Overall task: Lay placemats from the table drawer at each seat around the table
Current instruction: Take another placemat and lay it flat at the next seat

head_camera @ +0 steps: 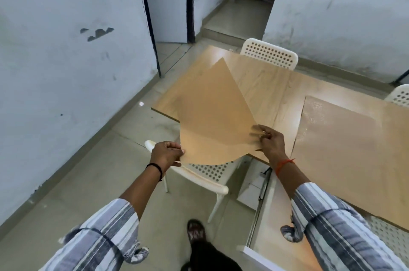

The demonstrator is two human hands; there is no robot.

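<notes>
I hold a tan placemat (212,115) in the air over the near-left corner of the light wooden table (265,84). My left hand (166,153) pinches its lower left edge, and my right hand (270,138) pinches its lower right corner. The sheet bows upward, with its far corner pointing away from me. A second tan placemat (345,149) lies flat on the table to the right, partly under my right sleeve. Below my right arm the table drawer (272,235) stands pulled out.
A white perforated chair (199,173) stands right under the held placemat. Another white chair (269,52) is at the table's far side and a third (399,95) at the right edge. A wall runs along the left; a doorway opens ahead. My foot (195,232) is on the tiled floor.
</notes>
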